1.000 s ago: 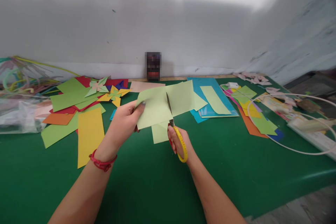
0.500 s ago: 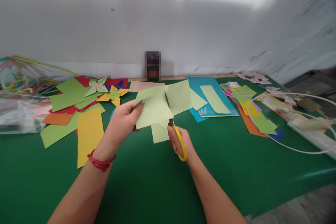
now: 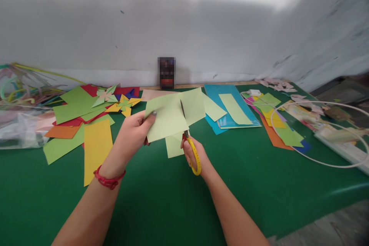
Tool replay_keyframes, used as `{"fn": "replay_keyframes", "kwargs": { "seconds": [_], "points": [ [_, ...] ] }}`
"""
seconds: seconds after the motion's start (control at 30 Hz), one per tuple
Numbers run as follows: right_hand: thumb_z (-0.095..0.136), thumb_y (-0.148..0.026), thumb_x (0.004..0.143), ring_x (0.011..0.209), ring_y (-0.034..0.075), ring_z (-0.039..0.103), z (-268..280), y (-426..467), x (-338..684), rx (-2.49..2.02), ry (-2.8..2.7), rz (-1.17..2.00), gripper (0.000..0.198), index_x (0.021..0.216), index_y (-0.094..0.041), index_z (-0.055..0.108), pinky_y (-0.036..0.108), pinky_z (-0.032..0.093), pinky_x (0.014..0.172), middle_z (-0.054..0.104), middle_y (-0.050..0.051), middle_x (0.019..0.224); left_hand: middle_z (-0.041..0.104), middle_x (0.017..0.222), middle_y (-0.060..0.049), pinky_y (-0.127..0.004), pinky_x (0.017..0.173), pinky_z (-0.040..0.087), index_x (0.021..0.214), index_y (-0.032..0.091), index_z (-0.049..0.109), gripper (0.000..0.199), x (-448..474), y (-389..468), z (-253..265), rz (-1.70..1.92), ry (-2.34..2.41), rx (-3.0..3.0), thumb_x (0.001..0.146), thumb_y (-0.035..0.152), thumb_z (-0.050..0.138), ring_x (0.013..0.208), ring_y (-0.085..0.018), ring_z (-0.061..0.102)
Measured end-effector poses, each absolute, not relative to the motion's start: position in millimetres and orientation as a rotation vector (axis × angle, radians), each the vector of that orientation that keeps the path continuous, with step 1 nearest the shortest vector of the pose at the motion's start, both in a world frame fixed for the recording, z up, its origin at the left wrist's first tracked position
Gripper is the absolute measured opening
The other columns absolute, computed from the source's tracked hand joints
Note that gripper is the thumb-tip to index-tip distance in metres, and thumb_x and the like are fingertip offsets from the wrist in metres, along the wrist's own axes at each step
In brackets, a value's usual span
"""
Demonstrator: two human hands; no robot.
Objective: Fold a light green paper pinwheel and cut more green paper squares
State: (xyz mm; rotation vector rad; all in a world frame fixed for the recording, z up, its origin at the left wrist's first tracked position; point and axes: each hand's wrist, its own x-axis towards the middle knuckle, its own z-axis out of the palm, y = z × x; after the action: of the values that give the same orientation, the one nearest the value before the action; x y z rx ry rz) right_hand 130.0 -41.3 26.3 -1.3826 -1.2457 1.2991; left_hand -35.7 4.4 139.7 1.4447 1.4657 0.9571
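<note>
My left hand (image 3: pixel 135 130) is closed on the left edge of a pale green sheet of paper (image 3: pixel 165 119), thumb on top, held up above the table. My right hand (image 3: pixel 196 153) grips scissors (image 3: pixel 196 160) with a yellow and red handle. Their dark blades lie across the paper, one blade showing on top of it, and a cut parts the sheet there. To the right of the blade, the cut portion tilts upward. Below the held sheet, another pale green piece (image 3: pixel 173 146) lies on the table, partly hidden by the paper and my right hand.
On the green table (image 3: pixel 161 207), coloured papers and folded paper flowers (image 3: pixel 123 104) lie at left, near a yellow strip (image 3: pixel 98 150). A blue packet (image 3: pixel 230 107) sits right of centre. Further right are more papers and a looping white cable (image 3: pixel 323 166). A blurred dark object (image 3: pixel 166 73) stands against the wall.
My right hand and the scissors have shifted slightly left and up. The paper's cut right-hand portion has moved a little left, while my left hand keeps its hold.
</note>
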Motion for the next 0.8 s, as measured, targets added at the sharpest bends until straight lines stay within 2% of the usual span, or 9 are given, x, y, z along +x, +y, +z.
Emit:
{"fn": "replay_keyframes", "kwargs": {
  "seconds": [0.27,0.53,0.6,0.7,0.8],
  "points": [
    [0.039,-0.059,0.08,0.04,0.007,0.032,22.1,-41.4,130.8,-1.292,-1.316,1.298,0.041,0.083,-0.02,0.049,0.02,0.03,0.04,0.037,-0.006,0.053,0.041,0.044,0.005,-0.02,0.032,0.033,0.061,0.02,0.048,0.028,-43.3,6.9,135.7,0.898,1.412,1.489,0.081,0.04,0.048,0.035,-0.009,0.041],
    [0.035,-0.058,0.083,0.06,0.009,0.045,22.7,-43.6,129.9,-1.212,-1.389,1.326,0.043,0.1,-0.02,0.048,0.023,0.042,0.055,0.049,0.003,0.086,0.041,0.042,0.006,-0.018,0.031,0.032,0.056,0.02,0.045,0.032,-42.9,6.0,134.7,0.813,1.403,1.57,0.081,0.039,0.047,0.034,-0.007,0.041],
    [0.035,-0.058,0.083,0.059,0.01,0.047,23.5,-43.7,129.9,-1.205,-1.378,1.331,0.045,0.098,-0.018,0.049,0.024,0.043,0.056,0.05,0.003,0.081,0.04,0.042,0.006,-0.018,0.032,0.031,0.055,0.019,0.044,0.032,-42.0,4.9,135.8,0.785,1.39,1.591,0.081,0.038,0.047,0.033,-0.007,0.041],
    [0.031,-0.058,0.085,0.047,0.009,0.045,22.8,-43.2,130.6,-1.223,-1.297,1.333,0.046,0.09,-0.016,0.051,0.025,0.042,0.05,0.047,-0.002,0.062,0.039,0.042,0.006,-0.018,0.031,0.032,0.054,0.019,0.042,0.033,-41.0,3.7,137.2,0.741,1.381,1.598,0.081,0.038,0.047,0.032,-0.007,0.04],
    [0.034,-0.058,0.083,0.042,0.009,0.044,22.0,-42.3,131.8,-1.267,-1.247,1.314,0.044,0.083,-0.016,0.049,0.024,0.04,0.044,0.044,-0.004,0.054,0.038,0.042,0.006,-0.018,0.031,0.033,0.054,0.019,0.042,0.033,-40.6,3.5,137.3,0.712,1.372,1.594,0.08,0.038,0.047,0.032,-0.007,0.04]
  ]
}}
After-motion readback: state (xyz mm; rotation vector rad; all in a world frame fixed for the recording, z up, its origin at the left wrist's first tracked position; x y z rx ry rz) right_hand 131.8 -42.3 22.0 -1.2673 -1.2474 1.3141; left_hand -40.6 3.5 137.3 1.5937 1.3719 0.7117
